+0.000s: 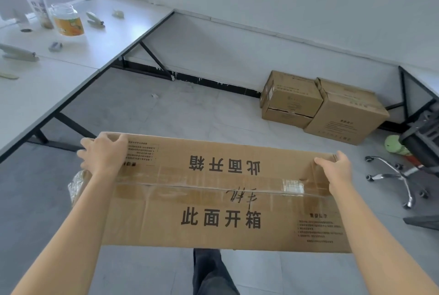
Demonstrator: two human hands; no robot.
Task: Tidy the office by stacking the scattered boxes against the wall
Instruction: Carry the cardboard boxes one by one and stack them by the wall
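Long flat cardboard box [221,195] held off the floor in front of the person, top face up, taped seam running along its length, printed characters on both flaps. Left hand [104,152] clamps the far corner at 10 o'clock, fingers [86,150] curled over the short end, thumb lying on the top face. Right hand [336,169] grips the far corner at 2 o'clock, fingers wrapped over the edge, thumb on top. Both hands closed on the box; the box spans between them, most of its body lying nearer the person than the grips. Crinkled plastic wrap [78,183] shows below the left wrist, at the box's left end. Dark trouser leg [209,273] visible under the near edge at 6 o'clock. Stacked boxes [292,100] stand against the wall [261,40] at 1 o'clock, with a larger box [349,114] touching them on the right. White desk [47,76] at 10 o'clock carries a jar [67,20] and staplers. Toppled office chair [408,161] at 3 o'clock, chrome base toward the camera.
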